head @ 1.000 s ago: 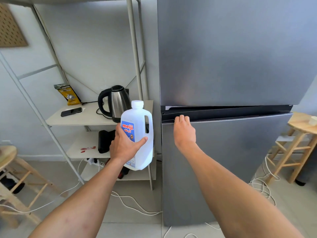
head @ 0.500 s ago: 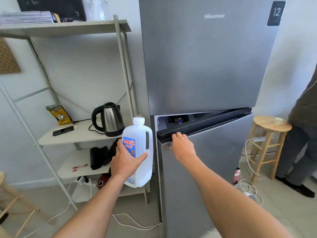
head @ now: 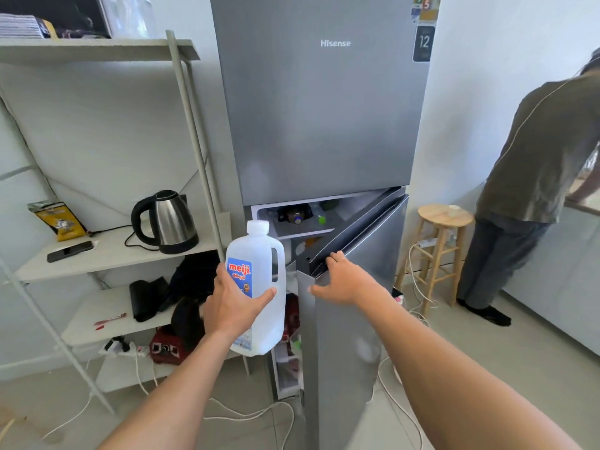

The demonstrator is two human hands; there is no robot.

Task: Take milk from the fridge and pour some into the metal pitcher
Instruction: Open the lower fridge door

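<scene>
Floor cables (head: 246, 414) trail below the fridge door (head: 341, 352); left hand (head: 233, 306) grips the milk jug (head: 263, 254), right hand (head: 345, 282) seemingly hooks the door's top edge; held one-handed, the jug might slip.

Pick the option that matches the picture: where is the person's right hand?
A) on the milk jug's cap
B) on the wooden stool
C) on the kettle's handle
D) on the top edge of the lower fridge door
D: the right hand hooks its fingers over the top edge of the lower fridge door, which stands ajar, while the left hand holds the milk jug.
</scene>
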